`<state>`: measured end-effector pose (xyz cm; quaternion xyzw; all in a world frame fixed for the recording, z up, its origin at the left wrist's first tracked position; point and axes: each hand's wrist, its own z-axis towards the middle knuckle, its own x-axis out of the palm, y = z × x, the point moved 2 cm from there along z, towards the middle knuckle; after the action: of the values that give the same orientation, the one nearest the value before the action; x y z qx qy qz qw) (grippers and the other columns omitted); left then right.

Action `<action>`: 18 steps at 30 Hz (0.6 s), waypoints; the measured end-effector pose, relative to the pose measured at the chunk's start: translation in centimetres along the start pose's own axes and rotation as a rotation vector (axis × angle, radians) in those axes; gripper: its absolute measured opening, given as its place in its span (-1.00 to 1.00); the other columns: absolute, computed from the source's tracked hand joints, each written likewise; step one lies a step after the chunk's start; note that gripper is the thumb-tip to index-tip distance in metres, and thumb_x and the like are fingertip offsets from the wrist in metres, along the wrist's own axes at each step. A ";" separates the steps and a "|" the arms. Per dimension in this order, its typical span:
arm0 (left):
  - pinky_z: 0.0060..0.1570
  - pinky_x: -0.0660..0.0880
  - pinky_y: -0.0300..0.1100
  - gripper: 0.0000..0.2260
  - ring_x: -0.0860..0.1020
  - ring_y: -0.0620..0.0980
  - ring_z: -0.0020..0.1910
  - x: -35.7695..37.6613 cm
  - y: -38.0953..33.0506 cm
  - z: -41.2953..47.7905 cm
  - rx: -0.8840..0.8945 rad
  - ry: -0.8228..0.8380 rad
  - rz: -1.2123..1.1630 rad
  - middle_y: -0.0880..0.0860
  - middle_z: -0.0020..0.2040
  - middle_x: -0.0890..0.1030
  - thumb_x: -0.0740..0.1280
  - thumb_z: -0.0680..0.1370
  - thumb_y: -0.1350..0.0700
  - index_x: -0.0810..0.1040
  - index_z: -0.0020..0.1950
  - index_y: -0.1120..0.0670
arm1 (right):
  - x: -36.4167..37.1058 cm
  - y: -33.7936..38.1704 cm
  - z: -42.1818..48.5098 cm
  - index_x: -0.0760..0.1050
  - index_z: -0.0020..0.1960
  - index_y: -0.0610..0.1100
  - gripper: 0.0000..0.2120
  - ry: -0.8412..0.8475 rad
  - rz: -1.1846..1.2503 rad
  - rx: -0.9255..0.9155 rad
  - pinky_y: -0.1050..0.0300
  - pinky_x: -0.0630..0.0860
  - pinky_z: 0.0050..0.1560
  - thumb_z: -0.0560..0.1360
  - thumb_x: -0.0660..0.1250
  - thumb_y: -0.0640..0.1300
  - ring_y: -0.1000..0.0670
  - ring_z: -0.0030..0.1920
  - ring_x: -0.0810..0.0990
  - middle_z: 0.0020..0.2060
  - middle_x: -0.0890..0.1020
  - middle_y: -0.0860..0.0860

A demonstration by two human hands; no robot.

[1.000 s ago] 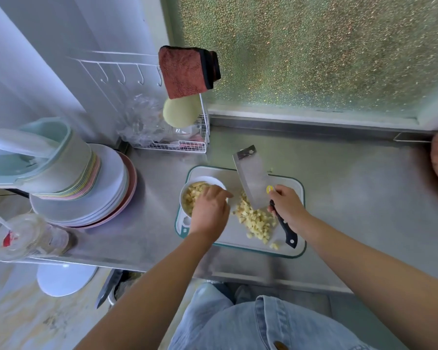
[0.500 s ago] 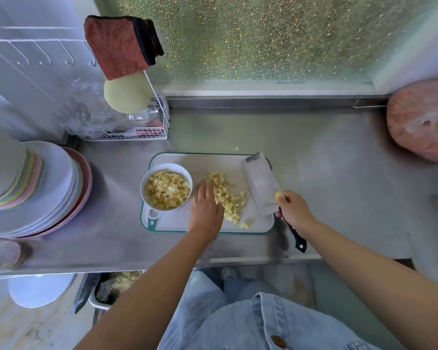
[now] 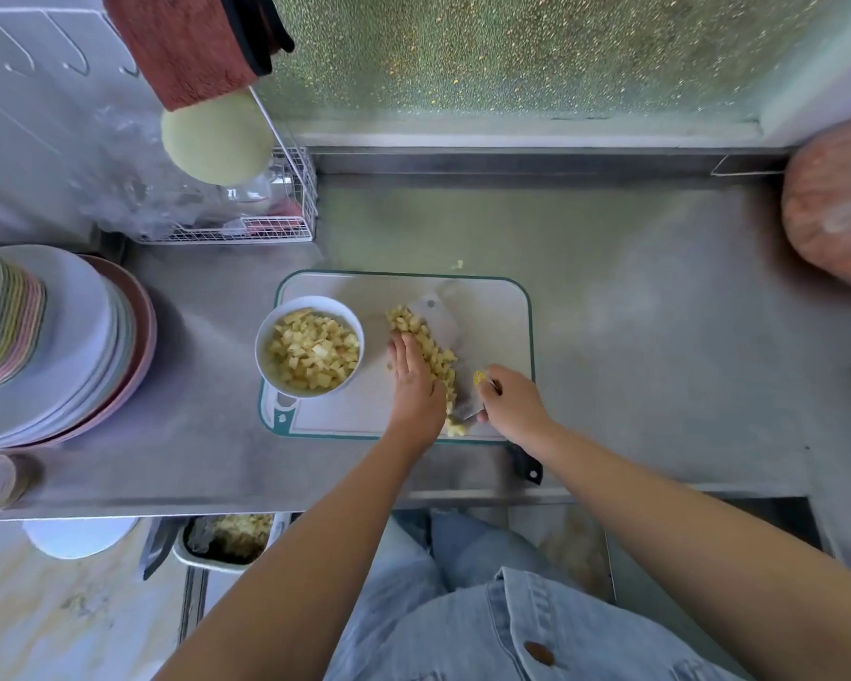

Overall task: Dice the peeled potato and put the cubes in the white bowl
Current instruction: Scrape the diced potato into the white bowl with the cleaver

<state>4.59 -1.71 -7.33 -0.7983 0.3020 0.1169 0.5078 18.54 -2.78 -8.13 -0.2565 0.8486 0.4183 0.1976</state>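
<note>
Bowl holds cubes; your left hand, fingers straight, presses the pile against the knife your right hand grips.

No legible text, numbers or brands.
Two candidates only, neither readable. A small yellow sticker sits on the knife where the blade meets the handle, too small and blurred to make out any print. A pale mark sits on the teal corner tab at the near-left of the cutting board; it looks like a shape, with no letters to make out.
</note>
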 end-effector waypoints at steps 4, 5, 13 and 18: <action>0.44 -0.21 -0.23 -0.38 -0.24 0.01 0.54 -0.6 -0.2 0.1 0.045 -0.020 0.005 0.12 0.57 -0.22 0.04 0.57 0.35 -0.21 0.55 0.21 | 0.0 0.4 0.3 0.24 -0.25 -0.14 -0.75 0.049 0.130 0.027 0.11 0.34 -0.28 0.61 0.11 -0.17 0.00 -0.41 0.53 -0.37 0.37 -0.07; 0.45 -0.18 -0.22 -0.38 -0.21 0.01 0.55 -0.9 -0.3 0.1 0.063 -0.034 0.010 0.11 0.57 -0.20 0.05 0.57 0.34 -0.18 0.56 0.19 | -0.4 0.4 0.3 0.25 -0.27 -0.14 -0.74 0.043 0.147 0.029 0.09 0.34 -0.27 0.61 0.12 -0.17 -0.02 -0.42 0.51 -0.39 0.37 -0.07; 0.34 0.32 -0.04 -0.58 0.35 0.16 0.36 -4.1 -1.9 -0.8 0.315 -0.273 0.114 0.19 0.40 0.36 0.11 0.53 0.22 0.40 0.38 0.24 | -4.4 2.6 -0.1 0.31 -0.40 -0.15 -0.68 -0.023 0.151 -0.036 0.14 0.26 -0.40 0.54 0.18 -0.23 -0.05 -0.47 0.36 -0.54 0.39 -0.03; 0.29 0.39 0.02 -0.57 0.36 0.14 0.32 -8.9 -1.1 -1.4 0.390 -0.426 0.260 0.14 0.38 0.39 0.07 0.52 0.13 0.40 0.38 0.17 | -3.3 7.2 -0.3 0.36 -0.39 -0.16 -0.70 0.053 0.128 -0.139 0.17 0.29 -0.43 0.52 0.17 -0.24 0.00 -0.52 0.37 -0.51 0.44 -0.07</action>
<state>-1.93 0.65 -1.45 -0.5979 0.3051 0.2853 0.6841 16.82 1.61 -1.76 -0.2256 0.8372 0.4811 0.1296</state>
